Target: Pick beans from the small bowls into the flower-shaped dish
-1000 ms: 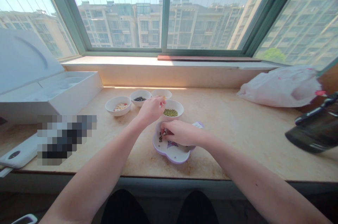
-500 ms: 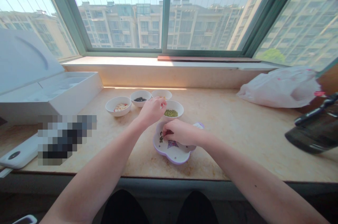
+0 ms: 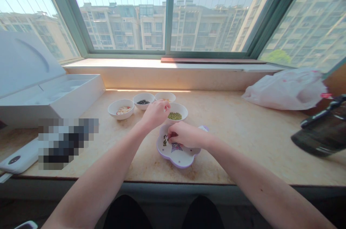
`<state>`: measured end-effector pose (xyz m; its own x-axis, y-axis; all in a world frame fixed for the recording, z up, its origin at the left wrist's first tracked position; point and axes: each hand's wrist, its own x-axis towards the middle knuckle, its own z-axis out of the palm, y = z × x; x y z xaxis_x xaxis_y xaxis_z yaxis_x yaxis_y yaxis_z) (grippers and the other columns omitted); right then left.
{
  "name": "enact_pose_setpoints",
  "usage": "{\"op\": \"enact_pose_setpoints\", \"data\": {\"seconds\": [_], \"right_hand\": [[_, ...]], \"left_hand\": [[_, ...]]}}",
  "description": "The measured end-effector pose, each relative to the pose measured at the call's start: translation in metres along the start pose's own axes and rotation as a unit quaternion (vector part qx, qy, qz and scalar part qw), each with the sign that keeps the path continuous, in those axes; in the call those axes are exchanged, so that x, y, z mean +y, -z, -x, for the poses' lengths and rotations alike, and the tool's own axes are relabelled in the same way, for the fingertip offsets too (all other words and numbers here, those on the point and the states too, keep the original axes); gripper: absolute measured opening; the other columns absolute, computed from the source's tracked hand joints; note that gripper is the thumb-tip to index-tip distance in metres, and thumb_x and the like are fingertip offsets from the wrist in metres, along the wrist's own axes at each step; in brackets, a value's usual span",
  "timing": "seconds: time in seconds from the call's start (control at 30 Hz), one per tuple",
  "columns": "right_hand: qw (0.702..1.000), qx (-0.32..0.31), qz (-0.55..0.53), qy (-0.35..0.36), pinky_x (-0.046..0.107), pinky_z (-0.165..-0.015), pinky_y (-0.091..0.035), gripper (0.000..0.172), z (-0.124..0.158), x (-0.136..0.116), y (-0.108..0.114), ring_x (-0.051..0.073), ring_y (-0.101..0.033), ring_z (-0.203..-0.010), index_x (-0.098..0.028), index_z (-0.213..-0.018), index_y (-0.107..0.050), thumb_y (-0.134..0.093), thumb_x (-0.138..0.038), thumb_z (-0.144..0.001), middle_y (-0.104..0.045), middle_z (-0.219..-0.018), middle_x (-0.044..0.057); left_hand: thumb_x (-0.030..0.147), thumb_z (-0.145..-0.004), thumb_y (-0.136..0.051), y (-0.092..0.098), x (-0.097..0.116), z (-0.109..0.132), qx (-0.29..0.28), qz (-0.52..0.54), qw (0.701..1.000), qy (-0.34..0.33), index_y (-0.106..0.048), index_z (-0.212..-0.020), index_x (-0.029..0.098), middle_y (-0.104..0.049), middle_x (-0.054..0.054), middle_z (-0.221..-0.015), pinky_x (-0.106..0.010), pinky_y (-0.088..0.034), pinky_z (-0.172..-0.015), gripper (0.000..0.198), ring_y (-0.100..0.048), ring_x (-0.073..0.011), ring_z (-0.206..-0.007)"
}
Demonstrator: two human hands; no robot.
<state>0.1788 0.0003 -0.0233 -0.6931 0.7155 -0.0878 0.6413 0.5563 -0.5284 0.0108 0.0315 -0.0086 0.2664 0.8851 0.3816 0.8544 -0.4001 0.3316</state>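
My right hand [image 3: 187,135] reaches down into a white, purple-rimmed shaped plate [image 3: 182,160] with a cartoon figure on it. Its thumb and fingers are pinched together beside a few green beans [image 3: 164,140] at the plate's left; whatever they hold is hidden. My left hand [image 3: 157,113] hovers over the bowls, fingertips closed together, and I cannot make out anything in them. Just behind the plate stands a white bowl of green beans [image 3: 175,116]. Further back are a bowl of black beans [image 3: 143,102] and a bowl [image 3: 165,95] mostly hidden by my left hand.
A bowl of pale pieces with some red [image 3: 123,109] stands at the left of the group. On the left are an open white box [image 3: 78,92], a blurred-out object [image 3: 69,142] and a white device [image 3: 20,158]. A plastic bag [image 3: 286,90] and a dark container [image 3: 321,133] stand on the right.
The fingers of my right hand have shifted slightly right in the plate, showing a little more of the green beans. My left hand stays almost still.
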Motion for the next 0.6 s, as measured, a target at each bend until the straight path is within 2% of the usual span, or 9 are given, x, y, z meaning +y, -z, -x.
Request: {"op": "enact_pose_setpoints", "data": {"seconds": [0.27, 0.33, 0.5, 0.6], "right_hand": [[0.996, -0.005, 0.088, 0.029, 0.03, -0.061, -0.039, 0.015, 0.0, 0.006, -0.003, 0.017, -0.06, -0.073, -0.017, -0.081, -0.069, -0.057, -0.019, -0.09, -0.072, -0.088, 0.007], [0.996, -0.011, 0.083, 0.03, 0.03, -0.061, -0.038, 0.016, 0.001, 0.004, -0.001, 0.017, -0.059, -0.072, -0.016, -0.081, -0.067, -0.057, -0.023, -0.093, -0.071, -0.087, 0.008], [0.994, -0.048, -0.074, 0.063, 0.026, -0.061, -0.04, 0.014, 0.004, -0.004, 0.016, 0.013, -0.055, -0.07, -0.018, -0.081, -0.062, -0.059, -0.026, -0.093, -0.066, -0.079, 0.001], [0.982, -0.025, -0.173, 0.075, 0.024, -0.058, -0.037, 0.019, 0.005, -0.001, 0.031, 0.011, -0.048, -0.065, -0.018, -0.083, -0.059, -0.054, -0.032, -0.095, -0.056, -0.071, -0.002]], "left_hand": [[0.019, -0.093, -0.051, 0.0, -0.001, -0.001, 0.0, 0.0, 1.0, -0.001, -0.073, -0.095, 0.019, -0.075, -0.008, -0.103, -0.035, -0.053, -0.088, 0.022, -0.069, -0.0222, -0.091], [0.019, -0.093, -0.051, 0.002, -0.001, -0.001, 0.006, 0.007, 1.0, 0.003, -0.073, -0.095, 0.019, -0.074, -0.008, -0.103, -0.034, -0.053, -0.088, 0.022, -0.069, -0.0217, -0.091], [0.02, -0.093, -0.052, 0.016, 0.0, 0.001, 0.028, 0.007, 0.999, 0.022, -0.074, -0.096, 0.02, -0.074, -0.007, -0.104, -0.032, -0.052, -0.084, 0.022, -0.069, -0.0206, -0.088], [0.022, -0.093, -0.051, 0.028, 0.005, 0.004, 0.024, 0.002, 1.0, 0.009, -0.073, -0.093, 0.02, -0.075, -0.006, -0.099, -0.031, -0.051, -0.08, 0.023, -0.068, -0.0201, -0.086]]}}
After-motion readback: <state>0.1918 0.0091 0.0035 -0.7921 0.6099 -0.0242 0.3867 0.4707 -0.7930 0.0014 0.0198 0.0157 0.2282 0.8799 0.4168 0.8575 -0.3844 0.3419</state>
